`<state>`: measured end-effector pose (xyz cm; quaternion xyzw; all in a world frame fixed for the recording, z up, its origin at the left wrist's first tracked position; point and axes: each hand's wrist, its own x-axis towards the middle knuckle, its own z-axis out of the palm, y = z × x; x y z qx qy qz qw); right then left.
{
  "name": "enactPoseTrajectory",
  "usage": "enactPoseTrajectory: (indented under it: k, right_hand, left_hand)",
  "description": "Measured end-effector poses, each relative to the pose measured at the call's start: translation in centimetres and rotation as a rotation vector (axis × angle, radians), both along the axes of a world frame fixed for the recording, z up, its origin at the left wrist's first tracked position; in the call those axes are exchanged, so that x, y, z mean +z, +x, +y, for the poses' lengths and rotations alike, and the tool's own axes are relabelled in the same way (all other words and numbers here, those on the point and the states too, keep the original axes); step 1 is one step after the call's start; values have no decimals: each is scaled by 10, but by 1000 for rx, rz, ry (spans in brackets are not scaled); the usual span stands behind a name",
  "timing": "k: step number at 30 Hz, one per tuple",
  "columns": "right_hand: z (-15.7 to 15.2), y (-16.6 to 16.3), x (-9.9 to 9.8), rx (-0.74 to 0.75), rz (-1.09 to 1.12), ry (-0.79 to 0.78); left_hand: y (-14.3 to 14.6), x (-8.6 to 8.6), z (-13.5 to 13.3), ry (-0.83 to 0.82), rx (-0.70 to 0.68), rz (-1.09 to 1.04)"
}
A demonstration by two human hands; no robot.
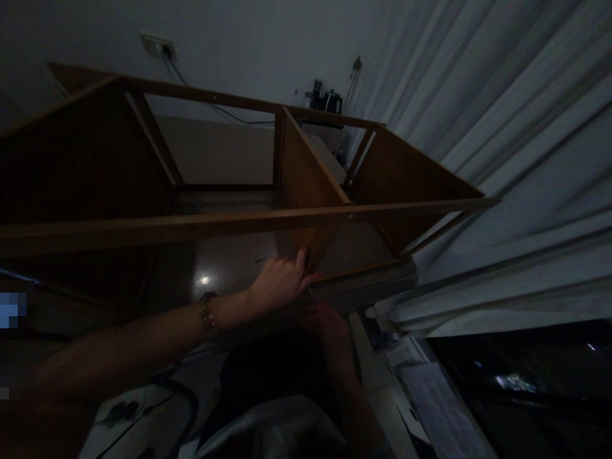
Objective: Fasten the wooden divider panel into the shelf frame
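Observation:
A wooden shelf frame [234, 223] with open bays lies in front of me. My left hand [282, 280], with a bracelet at the wrist, is closed at the near lower end of its middle divider panel [313, 169]; one finger presses on the wood. Just below and to the right, my right hand [332, 328] is closed, its fingers dim. A thin pale line, perhaps a slim shaft, shows between the hands, but its kind is unclear. Left of my left hand, a small dark thin piece [259, 260] lies on the glossy surface inside the frame.
A pale curtain [478, 127] hangs along the right side. Papers [435, 408] lie at the lower right. A dark kettle [333, 102] stands behind the frame. One cord runs from the wall socket [159, 47]; a dark hose [189, 398] curves at the lower left.

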<state>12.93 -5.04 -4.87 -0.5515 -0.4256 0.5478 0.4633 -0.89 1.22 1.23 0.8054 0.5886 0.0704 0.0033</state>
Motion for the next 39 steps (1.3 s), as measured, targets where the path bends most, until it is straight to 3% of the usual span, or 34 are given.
enactPoseTrajectory:
  k: [7,13,17,25,30,32,36,39]
  right_hand:
    - [-7,-11,-11,-62,165,-46]
    - [-8,-6,2,-139,-177,153]
    - [-6,-1,-2,-179,-399,337]
    - [-2,-6,-11,-187,-332,347]
    - [5,4,-25,-66,-597,680]
    - [9,10,-30,4,-616,732]
    - [11,14,-30,-31,-606,728]
    - [6,8,-22,-86,-520,576]
  left_hand:
    - [0,-2,1,19,-5,7]
    - [0,1,-1,23,-5,27]
    - [-2,0,-1,28,-14,18]
    - [-1,-3,0,16,-8,12]
    - [0,-5,1,22,13,25]
    - [0,-5,0,17,4,17]
    - [-1,-3,0,6,-9,7]
    - [-2,-2,-1,15,-14,6]
